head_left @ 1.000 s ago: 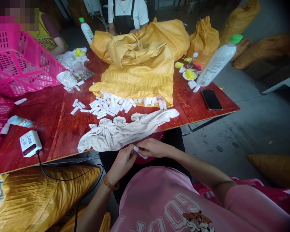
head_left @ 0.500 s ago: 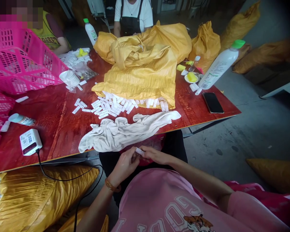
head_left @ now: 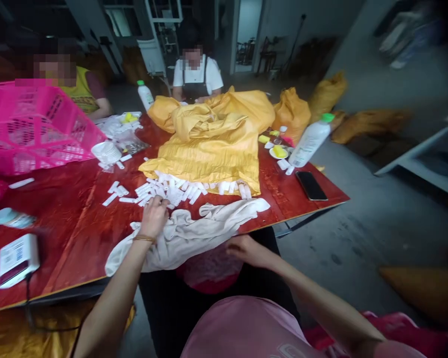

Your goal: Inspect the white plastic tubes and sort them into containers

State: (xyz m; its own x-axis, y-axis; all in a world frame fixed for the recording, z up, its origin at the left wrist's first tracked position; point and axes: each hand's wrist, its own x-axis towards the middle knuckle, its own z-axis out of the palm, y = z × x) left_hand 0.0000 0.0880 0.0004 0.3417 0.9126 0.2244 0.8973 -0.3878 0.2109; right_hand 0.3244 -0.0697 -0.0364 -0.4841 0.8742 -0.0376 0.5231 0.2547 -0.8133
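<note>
My left hand (head_left: pixel 156 217) reaches over the crumpled pale cloth (head_left: pixel 194 233) to the near edge of a pile of small white labelled pieces (head_left: pixel 175 191). Its fingers are bent and drawn together; whatever lies between them is hidden. Above my lap, my right hand (head_left: pixel 246 250) is closed with curled fingers, and I cannot make out anything in it. Just beside and below it, a pink container (head_left: pixel 209 283) with whitish contents sits in my lap, partly under the table edge. The white pieces spill from the mouth of a yellow woven sack (head_left: pixel 209 156).
On the red table (head_left: pixel 78 219) stand a pink basket (head_left: pixel 59 119), a white device (head_left: pixel 18 261) with a cable, stacked cups (head_left: pixel 106 152) and a white bottle (head_left: pixel 311 141). A phone (head_left: pixel 311 185) lies near the right edge. Two people sit across.
My hands have parted. The left moved forward to the pile; the right stayed over my lap. The white piece held between them no longer shows. The view has tilted up.
</note>
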